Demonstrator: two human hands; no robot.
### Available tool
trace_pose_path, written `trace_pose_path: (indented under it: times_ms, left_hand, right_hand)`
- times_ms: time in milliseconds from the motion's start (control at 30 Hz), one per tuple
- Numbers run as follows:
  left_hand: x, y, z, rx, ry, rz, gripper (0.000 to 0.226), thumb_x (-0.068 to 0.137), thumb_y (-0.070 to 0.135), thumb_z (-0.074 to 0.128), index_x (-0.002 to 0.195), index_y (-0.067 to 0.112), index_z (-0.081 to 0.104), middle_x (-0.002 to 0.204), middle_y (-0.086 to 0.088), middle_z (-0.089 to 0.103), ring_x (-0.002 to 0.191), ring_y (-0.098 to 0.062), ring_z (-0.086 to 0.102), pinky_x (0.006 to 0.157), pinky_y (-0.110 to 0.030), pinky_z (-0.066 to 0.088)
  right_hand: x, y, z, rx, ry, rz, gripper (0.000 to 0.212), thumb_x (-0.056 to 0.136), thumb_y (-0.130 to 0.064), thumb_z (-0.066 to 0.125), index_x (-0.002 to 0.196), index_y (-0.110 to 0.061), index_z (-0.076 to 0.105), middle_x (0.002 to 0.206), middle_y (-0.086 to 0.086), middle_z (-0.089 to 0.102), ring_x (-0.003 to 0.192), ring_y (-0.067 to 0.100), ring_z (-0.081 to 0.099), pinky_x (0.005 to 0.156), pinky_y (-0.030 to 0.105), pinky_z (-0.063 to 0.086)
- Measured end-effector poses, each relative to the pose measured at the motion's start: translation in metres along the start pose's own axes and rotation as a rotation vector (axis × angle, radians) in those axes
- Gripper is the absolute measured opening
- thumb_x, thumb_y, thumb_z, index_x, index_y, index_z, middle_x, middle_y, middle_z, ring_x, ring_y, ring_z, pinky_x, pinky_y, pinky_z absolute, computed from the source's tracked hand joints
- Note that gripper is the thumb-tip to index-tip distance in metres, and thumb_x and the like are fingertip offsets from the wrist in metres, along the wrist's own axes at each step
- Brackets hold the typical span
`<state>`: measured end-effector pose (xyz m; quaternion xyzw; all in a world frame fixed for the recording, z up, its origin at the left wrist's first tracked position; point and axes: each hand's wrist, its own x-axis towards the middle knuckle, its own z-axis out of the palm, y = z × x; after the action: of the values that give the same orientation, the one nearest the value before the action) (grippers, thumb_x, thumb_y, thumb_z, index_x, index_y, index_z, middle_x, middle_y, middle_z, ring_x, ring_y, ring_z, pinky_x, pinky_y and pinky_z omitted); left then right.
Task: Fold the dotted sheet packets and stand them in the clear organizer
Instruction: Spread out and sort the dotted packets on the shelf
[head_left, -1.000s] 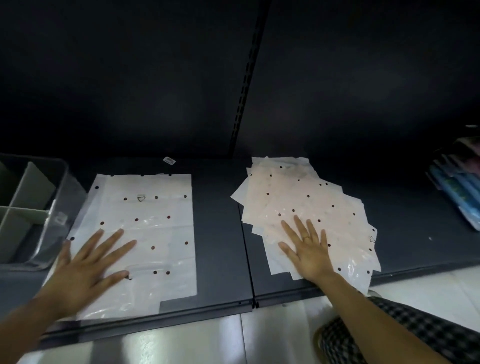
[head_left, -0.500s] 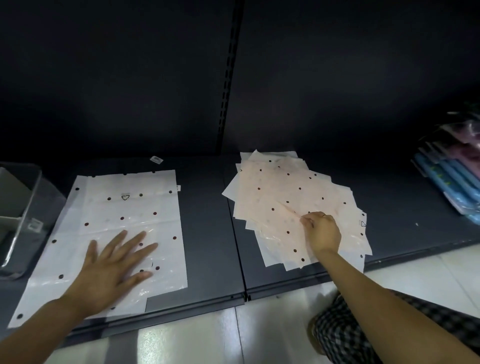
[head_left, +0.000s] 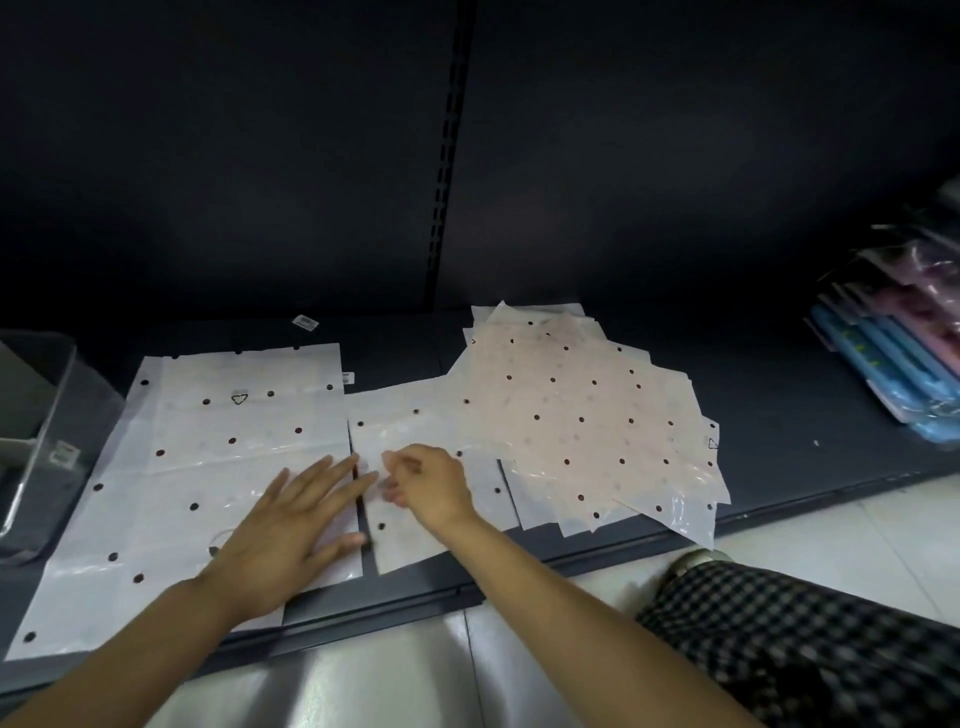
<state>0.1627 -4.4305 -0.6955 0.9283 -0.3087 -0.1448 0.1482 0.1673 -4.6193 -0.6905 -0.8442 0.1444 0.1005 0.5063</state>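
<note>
Triangle mark (head_left: 238, 398) printed on the left sheet (head_left: 208, 467), nothing readable. Left hand (head_left: 291, 535) presses flat on it, fingers straight. Right hand (head_left: 431, 486) pinches a second sheet (head_left: 410, 426) beside it. Stack (head_left: 582, 415) lies right on the shelf (head_left: 779, 415). Organizer (head_left: 36, 415) far left, small label (head_left: 63, 453) unreadable, contents unclear.

Glossy plastic packets (head_left: 249, 457), matt shelf (head_left: 779, 415)

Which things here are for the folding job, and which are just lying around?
For the job:
- spread-out dotted sheet, left hand flat on it
- dotted sheet pulled from the pile, right hand pinching it
- pile of dotted sheets
- clear organizer

Just lying around:
- blue and pink packs
- small white tag
</note>
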Motion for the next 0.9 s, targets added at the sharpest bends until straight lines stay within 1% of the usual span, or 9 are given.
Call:
trace_pose_path:
  times_ms: [133,200,267,333,433,600,700,800,900]
  left_hand:
    - [0.012,0.023,0.014,0.046,-0.045,0.075,0.075,0.073,0.078,-0.011,0.141,0.048,-0.012,0.151,0.02,-0.02,0.14,-0.006,-0.023,0.112,-0.027,-0.019]
    - [0.013,0.028,0.023,0.101,-0.081,0.112,0.07,0.075,0.074,-0.009,0.14,0.048,-0.015,0.151,0.02,-0.022,0.139,-0.009,-0.026,0.112,-0.031,-0.023]
    - [0.013,0.027,0.03,0.158,-0.129,0.122,0.067,0.076,0.072,-0.008,0.138,0.048,-0.021,0.149,0.02,-0.027,0.137,-0.01,-0.032,0.111,-0.034,-0.025]
    - [0.014,0.022,0.031,0.167,-0.147,0.126,0.064,0.078,0.072,-0.006,0.136,0.05,-0.021,0.148,0.022,-0.029,0.135,-0.008,-0.035,0.111,-0.034,-0.026]
    - [0.016,0.015,0.028,0.128,-0.176,0.131,0.062,0.08,0.072,0.002,0.137,0.054,-0.013,0.148,0.026,-0.025,0.135,-0.003,-0.034,0.111,-0.03,-0.025]
    - [0.018,0.018,0.019,0.046,-0.177,0.125,0.067,0.078,0.075,0.009,0.141,0.053,0.004,0.149,0.029,-0.015,0.135,0.003,-0.029,0.112,-0.024,-0.022]
    - [0.021,0.035,0.012,-0.229,-0.071,0.083,0.064,0.079,0.073,0.026,0.138,0.053,0.014,0.15,0.03,0.004,0.141,0.006,-0.009,0.113,-0.015,-0.007]
    - [0.028,0.056,-0.001,-0.693,-0.003,-0.066,0.069,0.072,0.064,0.054,0.134,0.056,0.025,0.145,0.021,0.035,0.135,-0.003,0.033,0.107,-0.021,0.029]
    - [0.035,0.067,-0.015,-1.054,0.024,-0.204,0.089,0.069,0.057,0.072,0.143,0.041,0.024,0.136,0.008,0.045,0.122,-0.013,0.05,0.1,-0.032,0.042]
  right_hand:
    - [0.006,0.034,-0.061,-0.299,0.259,-0.131,0.025,0.094,-0.024,0.054,0.116,-0.016,0.063,0.122,0.003,0.059,0.112,0.019,0.055,0.091,0.021,0.041]
    - [0.01,0.067,-0.106,-0.537,0.314,-0.044,0.047,0.094,-0.034,0.053,0.138,-0.02,0.045,0.147,0.002,0.038,0.136,0.022,0.032,0.109,0.028,0.029]
    - [0.009,0.1,-0.143,-0.729,0.263,0.083,0.062,0.092,-0.048,0.05,0.146,-0.027,0.029,0.156,-0.001,0.02,0.144,0.022,0.013,0.118,0.035,0.015]
    - [0.005,0.124,-0.162,-0.643,0.257,0.1,0.058,0.089,-0.049,0.055,0.141,-0.028,0.04,0.153,-0.003,0.028,0.142,0.022,0.017,0.116,0.034,0.018]
    - [0.004,0.132,-0.168,-0.333,0.423,0.038,0.03,0.086,-0.028,0.067,0.114,-0.017,0.068,0.131,-0.004,0.055,0.125,0.017,0.039,0.106,0.027,0.033]
    - [0.007,0.099,-0.163,-0.242,0.539,0.049,0.028,0.097,-0.02,0.049,0.101,-0.003,0.071,0.112,0.01,0.066,0.107,0.03,0.055,0.09,0.036,0.046]
    - [0.004,0.053,-0.139,-0.176,0.622,-0.004,0.03,0.097,-0.025,0.05,0.097,-0.005,0.072,0.102,0.011,0.067,0.086,0.02,0.058,0.072,0.027,0.043]
    - [0.001,0.003,-0.094,0.092,0.421,0.018,0.027,0.094,-0.025,0.055,0.098,-0.005,0.073,0.099,0.011,0.071,0.084,0.022,0.063,0.076,0.027,0.047]
    - [-0.008,-0.028,-0.05,0.32,0.009,0.121,0.029,0.095,-0.027,0.052,0.104,-0.006,0.069,0.096,0.009,0.068,0.077,0.018,0.063,0.073,0.029,0.052]
